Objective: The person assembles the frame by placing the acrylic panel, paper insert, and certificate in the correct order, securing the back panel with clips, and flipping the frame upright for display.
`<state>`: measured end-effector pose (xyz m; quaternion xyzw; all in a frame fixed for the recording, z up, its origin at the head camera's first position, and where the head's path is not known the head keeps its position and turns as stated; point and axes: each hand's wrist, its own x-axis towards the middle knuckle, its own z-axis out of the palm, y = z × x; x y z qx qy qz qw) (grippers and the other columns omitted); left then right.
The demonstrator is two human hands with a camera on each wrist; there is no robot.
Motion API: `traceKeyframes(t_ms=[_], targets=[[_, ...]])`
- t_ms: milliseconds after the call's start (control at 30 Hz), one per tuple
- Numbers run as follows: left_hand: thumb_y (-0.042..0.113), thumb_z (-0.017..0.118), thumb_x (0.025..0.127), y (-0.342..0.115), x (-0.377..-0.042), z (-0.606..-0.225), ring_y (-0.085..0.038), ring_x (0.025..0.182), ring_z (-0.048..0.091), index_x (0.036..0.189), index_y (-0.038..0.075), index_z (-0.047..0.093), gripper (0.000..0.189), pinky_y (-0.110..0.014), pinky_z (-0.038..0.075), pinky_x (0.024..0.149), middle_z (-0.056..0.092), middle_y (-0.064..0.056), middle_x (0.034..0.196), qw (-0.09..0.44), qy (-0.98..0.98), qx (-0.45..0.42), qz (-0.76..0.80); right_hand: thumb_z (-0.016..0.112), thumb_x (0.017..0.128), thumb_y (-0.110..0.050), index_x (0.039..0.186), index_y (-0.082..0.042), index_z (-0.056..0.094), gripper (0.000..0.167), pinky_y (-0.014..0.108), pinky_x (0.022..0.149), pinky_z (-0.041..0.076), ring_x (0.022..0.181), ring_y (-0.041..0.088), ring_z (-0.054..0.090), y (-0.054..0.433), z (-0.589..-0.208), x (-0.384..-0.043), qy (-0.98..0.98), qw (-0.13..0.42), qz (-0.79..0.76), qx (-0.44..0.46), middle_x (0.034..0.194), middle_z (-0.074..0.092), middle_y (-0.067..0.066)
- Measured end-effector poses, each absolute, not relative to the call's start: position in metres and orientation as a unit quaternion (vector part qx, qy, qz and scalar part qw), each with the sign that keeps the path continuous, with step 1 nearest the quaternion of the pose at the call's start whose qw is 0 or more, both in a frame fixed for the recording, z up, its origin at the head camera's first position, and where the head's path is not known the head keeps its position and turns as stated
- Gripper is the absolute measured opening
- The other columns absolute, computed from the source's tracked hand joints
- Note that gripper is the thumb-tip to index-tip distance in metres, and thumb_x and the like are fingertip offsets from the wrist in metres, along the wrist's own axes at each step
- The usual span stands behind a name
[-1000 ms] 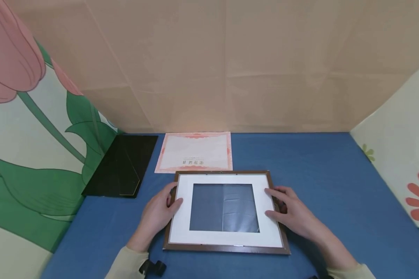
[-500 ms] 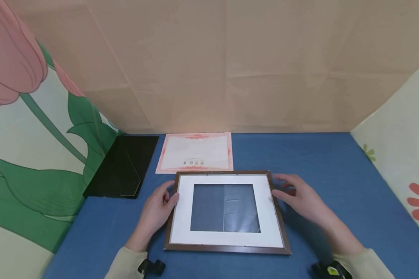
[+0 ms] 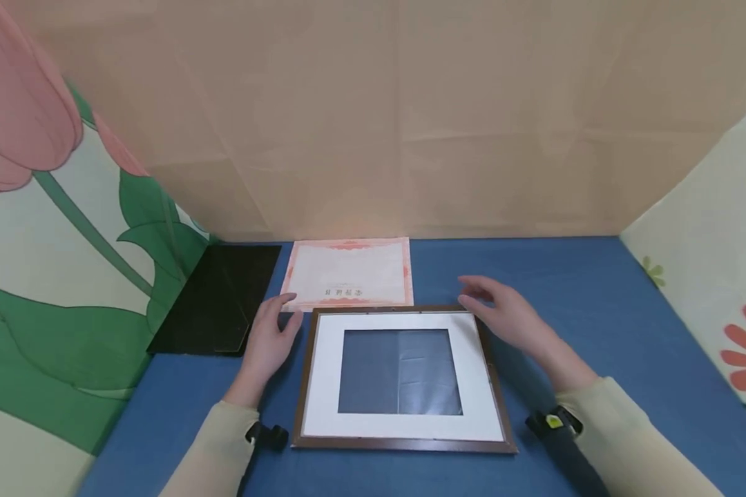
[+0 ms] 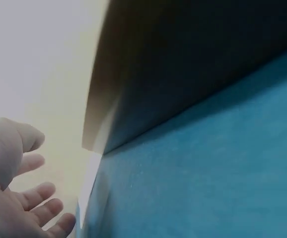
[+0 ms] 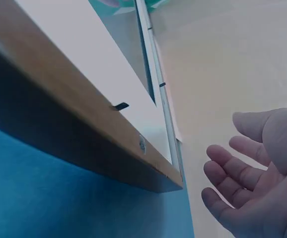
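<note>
A brown picture frame (image 3: 404, 445) lies on the blue cloth, with a white mat (image 3: 479, 386) in it around a dark window. My left hand (image 3: 267, 345) is just off the frame's left side, fingers relaxed and holding nothing; its fingertips reach toward the certificate's near left corner. My right hand (image 3: 512, 317) hovers over the frame's far right corner with loosely bent fingers. In the right wrist view the fingers (image 5: 233, 168) hang apart from the frame, and small dark tabs (image 5: 120, 106) show along its inner edge. The certificate (image 3: 348, 269), pink-bordered paper, lies just beyond the frame.
To the left lies a black backing board (image 3: 214, 304) with a stand flap outlined on it. Blue cloth (image 3: 628, 359) covers the table. A beige wall covering (image 3: 404, 138) rises behind, and flower-patterned panels stand at both sides.
Both hands have left the frame's sides. The left moved outward and toward the back; the right lifted off and went up over the far right corner. Frame and mat stay put.
</note>
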<state>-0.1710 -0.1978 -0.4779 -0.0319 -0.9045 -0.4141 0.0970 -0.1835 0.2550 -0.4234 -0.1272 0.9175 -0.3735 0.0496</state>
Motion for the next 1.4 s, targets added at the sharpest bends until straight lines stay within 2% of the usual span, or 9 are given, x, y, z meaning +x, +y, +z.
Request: traceKeyframes(t_ms=[100, 167, 467, 633, 733, 933, 1100, 1400], targets=[[0.022, 0.066, 0.113, -0.202, -0.183, -0.482, -0.043, 0.152, 0.045, 0.155, 0.004, 0.059, 0.046, -0.062, 0.036, 0.123, 0.048, -0.026, 0.162, 0.082, -0.901, -0.021, -0.425, 0.059, 0.116, -0.04, 0.168, -0.013, 0.047, 0.06, 0.068, 0.11, 0.047, 0.145, 0.044, 0.053, 0.248, -0.426, -0.196, 0.918, 0.05, -0.371, -0.132, 0.152, 0.063, 0.016], [0.023, 0.065, 0.114, -0.203, -0.188, -0.485, -0.042, 0.154, 0.043, 0.156, 0.005, 0.057, 0.046, -0.061, 0.035, 0.124, 0.047, -0.025, 0.164, 0.072, -0.897, -0.012, -0.435, 0.059, 0.117, -0.039, 0.168, -0.013, 0.046, 0.059, 0.067, 0.108, 0.048, 0.144, 0.044, 0.054, 0.243, -0.427, -0.203, 0.917, 0.05, -0.371, -0.136, 0.153, 0.063, 0.016], [0.023, 0.064, 0.115, -0.208, -0.194, -0.498, -0.042, 0.154, 0.043, 0.158, 0.006, 0.055, 0.047, -0.061, 0.031, 0.127, 0.047, -0.023, 0.166, 0.073, -0.875, 0.007, -0.479, 0.059, 0.117, -0.038, 0.167, -0.013, 0.048, 0.058, 0.063, 0.108, 0.051, 0.14, 0.041, 0.059, 0.228, -0.436, -0.224, 0.908, 0.074, -0.391, -0.129, 0.156, 0.06, 0.02], [0.023, 0.065, 0.114, -0.209, -0.194, -0.505, -0.039, 0.158, 0.038, 0.156, 0.005, 0.056, 0.047, -0.059, 0.028, 0.128, 0.045, -0.021, 0.168, 0.074, -0.871, 0.006, -0.485, 0.059, 0.117, -0.036, 0.167, -0.012, 0.05, 0.056, 0.064, 0.11, 0.05, 0.143, 0.042, 0.057, 0.219, -0.438, -0.232, 0.904, 0.09, -0.396, -0.136, 0.16, 0.057, 0.021], [0.022, 0.066, 0.114, -0.209, -0.195, -0.509, -0.036, 0.161, 0.034, 0.156, 0.005, 0.056, 0.047, -0.055, 0.027, 0.13, 0.045, -0.02, 0.169, 0.077, -0.873, 0.002, -0.482, 0.059, 0.117, -0.035, 0.166, -0.012, 0.05, 0.055, 0.063, 0.109, 0.051, 0.141, 0.041, 0.06, 0.214, -0.441, -0.237, 0.904, 0.1, -0.394, -0.135, 0.155, 0.061, 0.02], [0.026, 0.066, 0.114, -0.21, -0.196, -0.511, -0.037, 0.164, 0.029, 0.157, 0.007, 0.056, 0.048, -0.058, 0.025, 0.13, 0.037, -0.018, 0.175, 0.071, -0.882, 0.001, -0.466, 0.06, 0.117, -0.032, 0.164, -0.007, 0.051, 0.055, 0.061, 0.108, 0.052, 0.131, 0.039, 0.067, 0.206, -0.446, -0.244, 0.899, 0.125, -0.398, -0.135, 0.142, 0.071, 0.018], [0.027, 0.065, 0.114, -0.209, -0.198, -0.511, -0.037, 0.165, 0.027, 0.158, 0.008, 0.055, 0.049, -0.06, 0.025, 0.13, 0.033, -0.017, 0.177, 0.069, -0.885, 0.002, -0.461, 0.06, 0.117, -0.03, 0.165, -0.006, 0.05, 0.055, 0.06, 0.11, 0.051, 0.129, 0.037, 0.069, 0.202, -0.446, -0.247, 0.891, 0.146, -0.411, -0.128, 0.139, 0.073, 0.016], [0.018, 0.07, 0.11, -0.206, -0.199, -0.513, -0.049, 0.162, 0.026, 0.154, 0.001, 0.057, 0.049, -0.067, 0.026, 0.127, 0.029, -0.029, 0.175, 0.094, -0.897, -0.003, -0.433, 0.06, 0.117, -0.03, 0.165, -0.005, 0.05, 0.055, 0.06, 0.113, 0.049, 0.126, 0.035, 0.071, 0.202, -0.45, -0.25, 0.878, 0.162, -0.43, -0.132, 0.137, 0.074, 0.015]])
